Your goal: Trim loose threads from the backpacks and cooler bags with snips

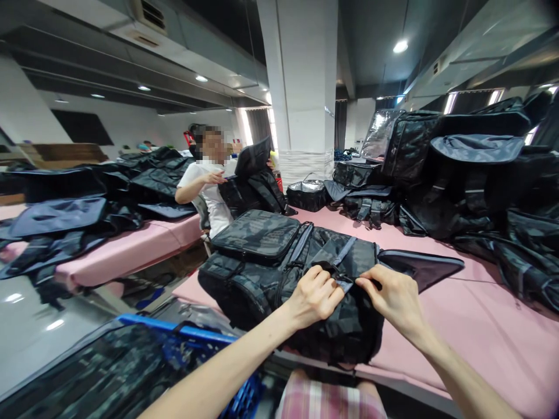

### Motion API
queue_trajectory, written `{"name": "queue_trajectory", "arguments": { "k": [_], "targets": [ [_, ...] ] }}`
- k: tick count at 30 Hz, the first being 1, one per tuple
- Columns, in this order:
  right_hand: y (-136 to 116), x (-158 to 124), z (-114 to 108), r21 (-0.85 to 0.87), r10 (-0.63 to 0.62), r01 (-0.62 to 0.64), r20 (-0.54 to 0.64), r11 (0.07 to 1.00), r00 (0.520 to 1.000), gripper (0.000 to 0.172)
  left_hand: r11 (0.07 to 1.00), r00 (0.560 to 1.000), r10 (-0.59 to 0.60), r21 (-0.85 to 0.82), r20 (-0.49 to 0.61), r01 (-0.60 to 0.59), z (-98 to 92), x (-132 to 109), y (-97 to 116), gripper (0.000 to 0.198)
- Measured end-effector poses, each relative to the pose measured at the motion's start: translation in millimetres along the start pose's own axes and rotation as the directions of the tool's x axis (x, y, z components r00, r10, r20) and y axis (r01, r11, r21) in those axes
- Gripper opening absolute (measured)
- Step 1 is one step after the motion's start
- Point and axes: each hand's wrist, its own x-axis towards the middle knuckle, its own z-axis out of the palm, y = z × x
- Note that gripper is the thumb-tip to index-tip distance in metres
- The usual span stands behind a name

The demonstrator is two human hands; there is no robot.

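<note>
A dark camouflage backpack [257, 238] lies on its side on the pink-covered table [471, 331] in front of me. My left hand [317, 294] is closed around a grey and black strap [347, 250] on the bag's near end. Close beside it, my right hand [391, 291] pinches a thin black strap end or cord; its exact kind is too small to tell. Behind my right hand a triangular flap [425, 267] with a grey edge sticks out from the bag to the right.
A blue plastic crate [201, 331] with more camouflage bags stands at lower left. Piled bags [471, 174] cover the table's right side. Another table [144, 244] at left carries more bags. Across from me a person [209, 192] handles a backpack near a white pillar [301, 87].
</note>
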Motion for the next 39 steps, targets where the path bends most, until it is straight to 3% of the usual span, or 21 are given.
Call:
{"name": "queue_trajectory", "arguments": {
  "k": [6,9,11,14,17,19,21,22,25,27,28,31,34,39],
  "targets": [
    [-0.8,0.7,-0.3,0.056,0.010,-0.011,0.020,0.998,1.000,0.022,1.000,0.999,-0.011,-0.001,0.035,0.011,1.1,0.2,0.6,0.028],
    [12.2,4.2,1.7,0.261,0.100,-0.111,0.055,0.959,0.993,0.025,1.000,0.999,-0.017,-0.010,0.039,0.017,-0.4,-1.2,-0.5,0.025],
    [29.4,7.3,6.5,0.491,0.279,-0.255,0.026,0.833,0.960,0.027,0.999,0.998,-0.023,-0.039,0.054,0.025,-5.0,0.0,-1.6,0.021],
    [51.7,11.1,21.1,0.696,0.536,-0.401,0.028,0.595,0.844,0.035,0.984,0.996,-0.076,-0.156,0.049,0.083,-14.4,12.3,-1.8,0.009],
    [51.6,11.1,38.3,0.772,0.541,-0.476,0.207,0.421,0.815,0.038,0.957,0.991,-0.110,-0.260,0.075,0.126,-13.8,40.2,-3.3,0.016],
    [40.9,6.9,45.7,0.808,0.508,-0.474,0.261,0.350,0.821,0.042,0.970,0.980,-0.073,-0.213,0.188,0.113,-2.3,63.7,-11.0,0.023],
    [28.2,-2.1,48.4,0.825,0.516,-0.450,0.236,0.341,0.823,0.044,0.984,0.925,-0.117,-0.081,0.361,0.156,15.8,86.4,-27.9,0.032],
    [22.4,-8.5,48.4,0.826,0.514,-0.444,0.229,0.346,0.827,0.045,0.974,0.872,-0.195,-0.017,0.450,0.226,25.6,96.5,-39.5,0.037],
    [9.5,-32.4,46.3,0.806,0.471,-0.455,0.255,0.379,0.844,0.044,0.848,0.607,-0.432,0.071,0.667,0.526,51.4,118.6,-77.9,0.039],
    [4.6,-47.9,45.2,0.783,0.430,-0.476,0.298,0.400,0.852,0.044,0.768,0.467,-0.441,0.053,0.766,0.638,64.8,124.1,-96.9,0.031],
    [3.6,-54.3,44.7,0.774,0.413,-0.481,0.312,0.412,0.856,0.045,0.744,0.425,-0.410,0.026,0.807,0.668,70.9,123.4,-102.5,0.026],
    [8.0,-65.2,42.2,0.744,0.353,-0.471,0.329,0.475,0.876,0.049,0.669,0.353,-0.300,-0.069,0.886,0.740,88.2,108.4,-105.3,0.017],
    [23.0,-61.2,34.8,0.682,0.287,-0.420,0.306,0.598,0.908,0.046,0.580,0.329,-0.284,-0.112,0.901,0.807,103.6,85.2,-97.8,0.014],
    [46.0,-16.4,15.5,0.505,0.223,-0.187,-0.011,0.842,0.975,0.025,0.498,0.282,-0.310,-0.097,0.908,0.862,118.4,67.8,-91.8,0.016]
  ]
}}
